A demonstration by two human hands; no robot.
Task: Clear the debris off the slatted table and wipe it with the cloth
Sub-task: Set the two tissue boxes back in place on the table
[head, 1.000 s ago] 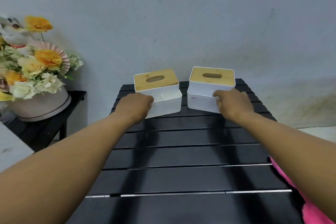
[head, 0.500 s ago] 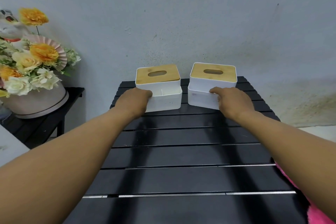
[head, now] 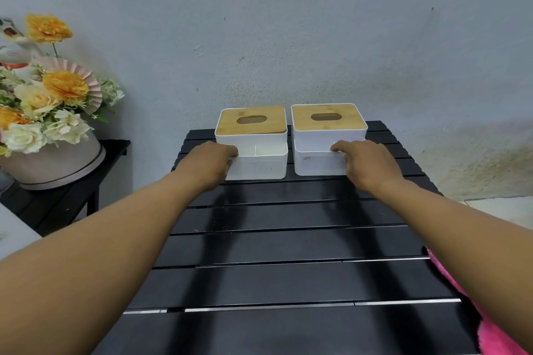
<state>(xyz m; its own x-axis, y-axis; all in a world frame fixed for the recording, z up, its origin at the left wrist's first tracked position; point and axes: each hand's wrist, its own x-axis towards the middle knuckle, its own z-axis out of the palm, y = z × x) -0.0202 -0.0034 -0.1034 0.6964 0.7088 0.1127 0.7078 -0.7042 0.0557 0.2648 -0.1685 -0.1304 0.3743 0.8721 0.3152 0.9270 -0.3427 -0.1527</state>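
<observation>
Both hands work at the far edge of the slatted table (head: 288, 248); too hard a push could, by the look of it, drive either box off that edge into the wall (head: 288, 23), or jolt a wooden lid (head: 251, 121) loose; the left hand (head: 212, 163) curls its fingers round the front left corner of the left box (head: 259, 164); the right hand (head: 366, 166) lays its forefinger along the front rim of the right box (head: 317, 163), its other fingers bent against the front; the boxes stand side by side, just apart; the pink cloth (head: 496, 331) lies at the table's near right corner, in neither hand; a flower pot (head: 52, 164) sits on a stand (head: 57, 204) left of the table.
</observation>
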